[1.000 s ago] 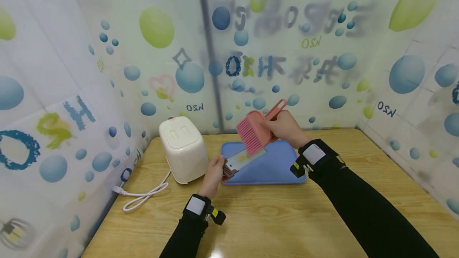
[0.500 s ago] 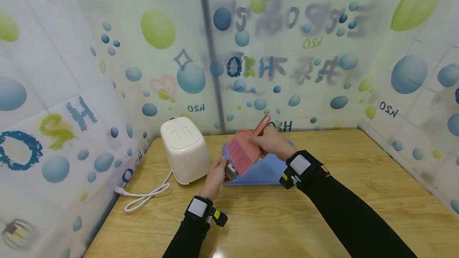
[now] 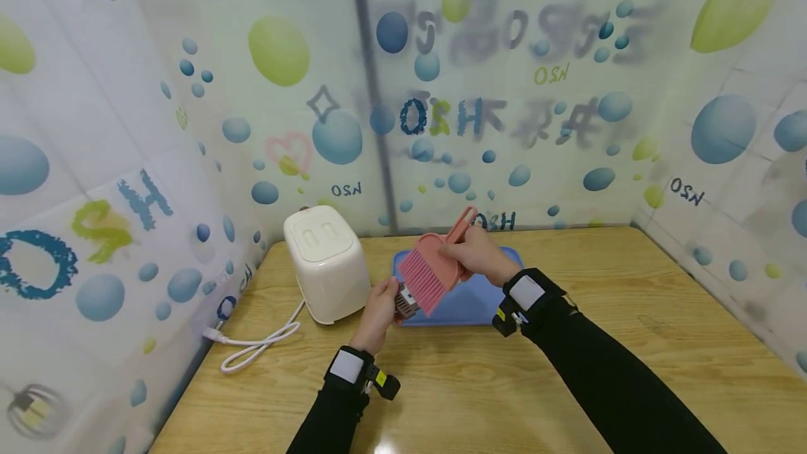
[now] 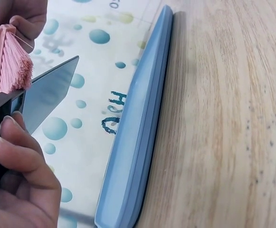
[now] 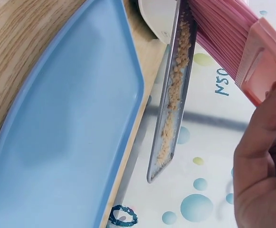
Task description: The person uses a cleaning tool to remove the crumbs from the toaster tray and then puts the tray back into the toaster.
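Note:
My left hand grips the dark slotted end of a toaster crumb tray, a thin metal plate tilted over the table. Along the plate runs a line of pale crumbs, seen in the right wrist view. A pink brush is pinched in my right hand, thumb on its flat body. Its bristles lie at the plate near the slotted end. From the head view the brush hides most of the plate. Below both hands is a shallow blue tray.
A white toaster stands left of the blue tray, close to my left hand. Its white cord lies looped on the wooden table. Patterned sheets enclose the table at the back and sides.
My right hand has brought the brush down and left along the crumb tray toward its slotted end. During the last half second it has barely moved. The left hand stays nearly still.

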Demonstrator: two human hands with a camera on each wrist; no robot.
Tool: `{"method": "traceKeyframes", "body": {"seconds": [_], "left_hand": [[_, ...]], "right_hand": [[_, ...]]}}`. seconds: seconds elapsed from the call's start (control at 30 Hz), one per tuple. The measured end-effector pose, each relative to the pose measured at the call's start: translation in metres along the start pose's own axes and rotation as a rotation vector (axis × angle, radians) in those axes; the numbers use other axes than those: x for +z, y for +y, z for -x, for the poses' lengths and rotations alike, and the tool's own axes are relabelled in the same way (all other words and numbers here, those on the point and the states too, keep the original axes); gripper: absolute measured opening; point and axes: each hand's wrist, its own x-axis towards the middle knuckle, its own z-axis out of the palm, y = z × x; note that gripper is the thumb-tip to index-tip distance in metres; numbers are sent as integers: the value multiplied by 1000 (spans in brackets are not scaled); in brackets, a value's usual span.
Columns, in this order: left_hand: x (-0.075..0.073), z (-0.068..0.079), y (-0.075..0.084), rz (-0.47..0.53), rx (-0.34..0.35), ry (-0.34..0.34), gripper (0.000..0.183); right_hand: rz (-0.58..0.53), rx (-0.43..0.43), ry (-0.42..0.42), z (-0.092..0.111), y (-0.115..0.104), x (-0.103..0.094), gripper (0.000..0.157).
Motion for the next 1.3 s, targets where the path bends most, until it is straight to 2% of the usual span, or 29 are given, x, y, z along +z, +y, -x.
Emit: {"method": "traceKeyframes", "body": {"seconds": [0.33,0.7,1.3], "left_hand": [[2,2,1,4,-2,17,38],[-2,2,-1,8,-48,58,37],[-3,2,1,13,-36,61,40]], "right_hand": [[10,19,35,2,8,-7,30],[37,30,91,3,14,-16,28],[42,61,172,7,20,-31,32]]}}
